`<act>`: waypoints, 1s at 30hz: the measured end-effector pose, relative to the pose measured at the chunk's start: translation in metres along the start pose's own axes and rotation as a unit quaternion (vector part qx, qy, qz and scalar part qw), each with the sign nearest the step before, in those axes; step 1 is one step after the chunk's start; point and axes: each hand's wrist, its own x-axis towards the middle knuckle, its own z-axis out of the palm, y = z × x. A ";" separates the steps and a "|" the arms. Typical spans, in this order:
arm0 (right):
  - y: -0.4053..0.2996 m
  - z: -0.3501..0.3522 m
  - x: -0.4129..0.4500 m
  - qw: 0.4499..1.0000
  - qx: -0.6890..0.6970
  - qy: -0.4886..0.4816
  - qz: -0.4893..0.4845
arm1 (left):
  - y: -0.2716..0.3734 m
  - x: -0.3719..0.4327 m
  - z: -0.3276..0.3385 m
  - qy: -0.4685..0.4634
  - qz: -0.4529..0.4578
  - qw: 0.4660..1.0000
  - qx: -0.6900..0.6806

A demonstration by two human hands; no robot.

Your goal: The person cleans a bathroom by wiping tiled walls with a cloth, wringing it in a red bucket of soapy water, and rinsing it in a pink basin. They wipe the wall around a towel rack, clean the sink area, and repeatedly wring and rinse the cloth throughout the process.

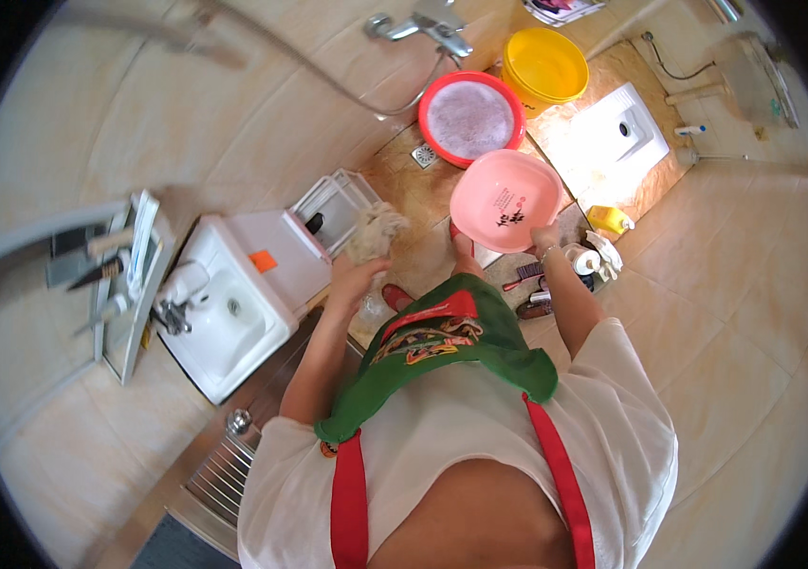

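Note:
My right hand (pixel 545 238) grips the near right rim of a pink plastic basin (pixel 479 188), which bears printed writing inside. Its inner floor faces up towards me and holds nothing that I can see. In my left hand (pixel 355 281) is a crumpled beige cloth (pixel 374 231), held up beside the washbasin cabinet. Just beyond the pink basin, a red basin (pixel 424 114) stands on the floor, filled with foamy water. A yellow bucket (pixel 553 60) stands behind it.
A white washbasin (pixel 262 341) is on the left, with a white plastic rack (pixel 333 181) beside it. A squat toilet (pixel 642 131) lies at far right. A yellow bottle (pixel 609 219), brushes (pixel 528 272) and a white pump bottle (pixel 580 259) line the right wall. A shower hose (pixel 304 60) hangs ahead.

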 end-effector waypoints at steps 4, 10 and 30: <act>-0.036 -0.005 0.031 0.998 -0.010 -0.033 -0.055 | 0.029 0.099 0.114 -0.080 0.000 0.995 0.068; -0.063 0.037 0.120 0.993 0.025 -0.086 -0.076 | -0.011 0.292 0.232 -0.143 0.138 0.920 0.339; -0.121 0.169 0.281 0.972 0.011 -0.050 -0.228 | 0.103 0.533 0.306 -0.086 0.003 0.978 -0.188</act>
